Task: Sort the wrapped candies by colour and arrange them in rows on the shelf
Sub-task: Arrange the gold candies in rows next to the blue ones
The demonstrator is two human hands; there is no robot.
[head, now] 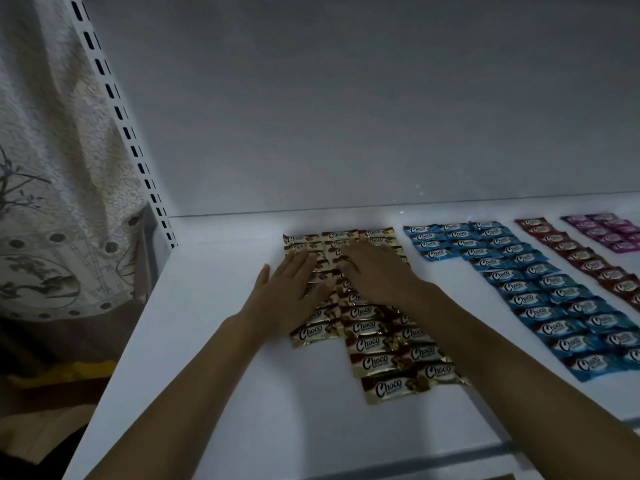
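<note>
Two bare forearms reach in from the bottom edge across the white shelf (207, 341). The left hand (291, 289) lies flat, palm down, with fingers straight, on the left column of the gold candies (381, 358). Its thumb is spread out over bare shelf and it grips nothing. The right hand (377, 271) is also flat with fingers extended, pressing on the middle and right gold columns and gripping nothing.

The gold block sits mid-shelf in three columns, partly hidden under both hands and the right forearm. The blue candies (540, 299) lie in rows just to its right, then one line of red candies (588, 258), then the purple candies (613, 232) at the far right, cut off by the frame.

A grey back panel (346, 98) is behind. A slotted white upright (114, 109) stands at the shelf's left end, with a patterned curtain (45, 168) beyond.

The wrappers read "Choco"; the smaller print is unreadable.
</note>
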